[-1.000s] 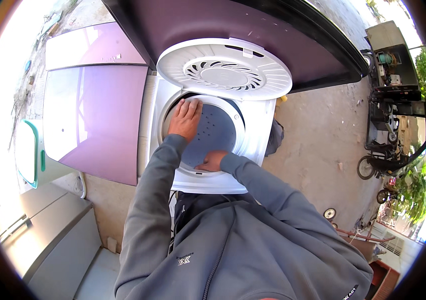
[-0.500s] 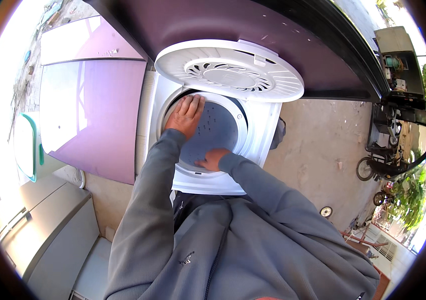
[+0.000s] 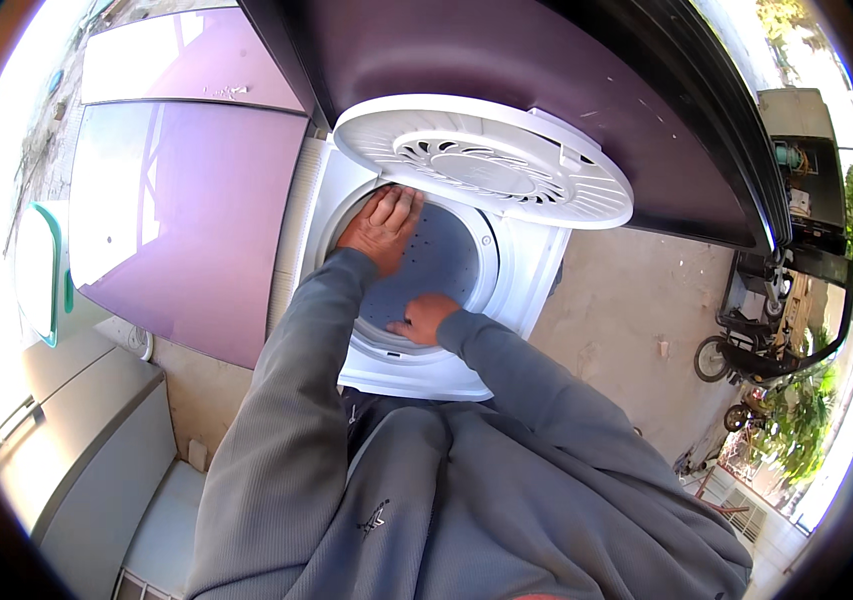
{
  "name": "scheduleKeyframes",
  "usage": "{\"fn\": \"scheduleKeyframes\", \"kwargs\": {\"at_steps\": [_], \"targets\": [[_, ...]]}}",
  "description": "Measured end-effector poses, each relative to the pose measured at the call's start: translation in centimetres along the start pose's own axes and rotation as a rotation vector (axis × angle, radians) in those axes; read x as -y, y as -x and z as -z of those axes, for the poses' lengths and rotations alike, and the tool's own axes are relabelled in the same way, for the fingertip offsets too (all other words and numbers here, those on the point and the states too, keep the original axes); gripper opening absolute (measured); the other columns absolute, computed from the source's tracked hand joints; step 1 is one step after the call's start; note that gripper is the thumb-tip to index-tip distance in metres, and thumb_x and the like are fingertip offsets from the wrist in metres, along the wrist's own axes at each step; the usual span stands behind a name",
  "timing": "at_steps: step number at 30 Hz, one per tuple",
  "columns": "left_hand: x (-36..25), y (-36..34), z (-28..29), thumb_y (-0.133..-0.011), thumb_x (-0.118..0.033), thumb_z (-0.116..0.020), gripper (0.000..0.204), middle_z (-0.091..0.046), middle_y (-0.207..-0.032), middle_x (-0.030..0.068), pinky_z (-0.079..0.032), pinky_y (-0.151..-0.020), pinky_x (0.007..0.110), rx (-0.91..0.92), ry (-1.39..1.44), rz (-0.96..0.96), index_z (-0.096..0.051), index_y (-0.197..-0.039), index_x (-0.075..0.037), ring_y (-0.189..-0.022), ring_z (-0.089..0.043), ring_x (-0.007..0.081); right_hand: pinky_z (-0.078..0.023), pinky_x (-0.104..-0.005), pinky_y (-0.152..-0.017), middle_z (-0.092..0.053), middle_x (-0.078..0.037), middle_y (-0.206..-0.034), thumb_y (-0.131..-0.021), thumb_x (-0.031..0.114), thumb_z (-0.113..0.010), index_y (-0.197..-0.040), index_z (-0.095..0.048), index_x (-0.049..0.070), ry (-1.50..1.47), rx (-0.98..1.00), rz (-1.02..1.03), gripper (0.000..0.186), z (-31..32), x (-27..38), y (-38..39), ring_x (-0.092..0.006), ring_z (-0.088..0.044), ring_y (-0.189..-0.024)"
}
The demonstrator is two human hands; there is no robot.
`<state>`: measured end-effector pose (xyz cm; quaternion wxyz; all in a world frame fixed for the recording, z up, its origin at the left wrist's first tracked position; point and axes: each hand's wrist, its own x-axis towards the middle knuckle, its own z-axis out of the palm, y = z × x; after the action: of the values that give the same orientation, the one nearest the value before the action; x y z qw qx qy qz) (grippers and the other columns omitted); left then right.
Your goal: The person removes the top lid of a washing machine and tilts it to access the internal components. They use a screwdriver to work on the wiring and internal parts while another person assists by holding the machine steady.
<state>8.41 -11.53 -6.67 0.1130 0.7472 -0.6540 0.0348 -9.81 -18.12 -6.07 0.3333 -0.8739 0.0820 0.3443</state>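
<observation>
In front of me stands a white top-opening machine (image 3: 538,262) that looks like a washer or spin dryer. Its round vented lid (image 3: 586,196) is raised and tilted back. A grey-blue disc (image 3: 446,255) with small holes fills the round opening. Across the disc's upper left edge lies my left hand (image 3: 382,232), palm down, fingers stretched out side by side. Near the lower edge of the disc my right hand (image 3: 426,320) is curled, one digit pointing left. Its other fingers are tucked under and hidden, so whatever they grip does not show.
A glossy purple panel (image 3: 186,230) stands close on the left, and a dark purple one (image 3: 506,50) rises behind the lid. Pale cabinet-like appliances (image 3: 86,440) sit at lower left. Concrete floor (image 3: 636,310) lies to the right, with a parked motorbike (image 3: 746,345) beyond.
The view has shifted slightly, so the lid appears further right and lower. Both hands keep nearly the same places on the disc.
</observation>
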Motion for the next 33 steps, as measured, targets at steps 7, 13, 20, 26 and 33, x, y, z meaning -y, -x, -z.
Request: {"fn": "scheduleKeyframes", "kwargs": {"at_steps": [7,13,20,26,33], "targets": [[0.5,-0.4,0.2,-0.086,-0.007,-0.053,0.07,-0.045,-0.151,0.0191,-0.028,-0.123,0.05,-0.042,-0.036,-0.019,-0.038,-0.154,0.001,-0.142,-0.041,0.0373,-0.053,-0.0495,-0.088,-0.074,-0.019,-0.093,-0.102,0.052,-0.047,-0.089,-0.077,0.003,0.192,-0.038,0.011,0.059,1.8,-0.2,1.9,-0.0382,-0.069,-0.096],[-0.2,-0.8,4.1,-0.086,-0.008,-0.054,0.058,-0.053,-0.142,0.0181,-0.03,-0.122,0.05,-0.031,0.013,-0.064,-0.052,-0.143,0.003,-0.131,-0.053,0.0352,-0.053,-0.0502,-0.086,-0.074,-0.019,-0.093,-0.102,0.053,-0.046,-0.087,-0.077,0.004,0.162,-0.037,0.01,0.06,1.3,-0.4,2.0,-0.0384,-0.07,-0.092],[-4.8,5.4,6.6,-0.084,-0.032,-0.06,0.032,-0.069,-0.094,0.0133,-0.048,-0.093,0.047,1.005,0.233,0.001,-0.076,-0.098,-0.008,-0.093,-0.067,0.032,-0.055,-0.0505,-0.075,-0.072,-0.019,-0.078,-0.1,0.046,-0.052,-0.077,-0.076,0.004,0.142,-0.194,0.052,0.054,0.6,-1.2,1.9,-0.0405,-0.069,-0.077],[-5.5,8.4,4.2,-0.084,-0.036,-0.058,0.031,-0.069,-0.076,0.0106,-0.051,-0.076,0.048,0.592,0.27,-0.074,-0.076,-0.082,-0.011,-0.078,-0.068,0.032,-0.055,-0.0508,-0.073,-0.073,-0.019,-0.079,-0.099,0.039,-0.051,-0.076,-0.076,0.005,0.168,-0.221,0.048,0.048,1.3,-0.7,2.3,-0.0398,-0.069,-0.076],[-6.2,6.7,3.4,-0.093,-0.032,-0.052,0.035,-0.074,-0.087,0.0155,-0.055,-0.078,0.05,0.833,0.231,0.118,-0.077,-0.083,-0.01,-0.085,-0.072,0.0349,-0.055,-0.0506,-0.074,-0.073,-0.018,-0.079,-0.099,0.036,-0.05,-0.077,-0.076,0.006,0.145,-0.304,-0.061,0.045,0.0,0.0,3.2,-0.0394,-0.069,-0.076]]}}
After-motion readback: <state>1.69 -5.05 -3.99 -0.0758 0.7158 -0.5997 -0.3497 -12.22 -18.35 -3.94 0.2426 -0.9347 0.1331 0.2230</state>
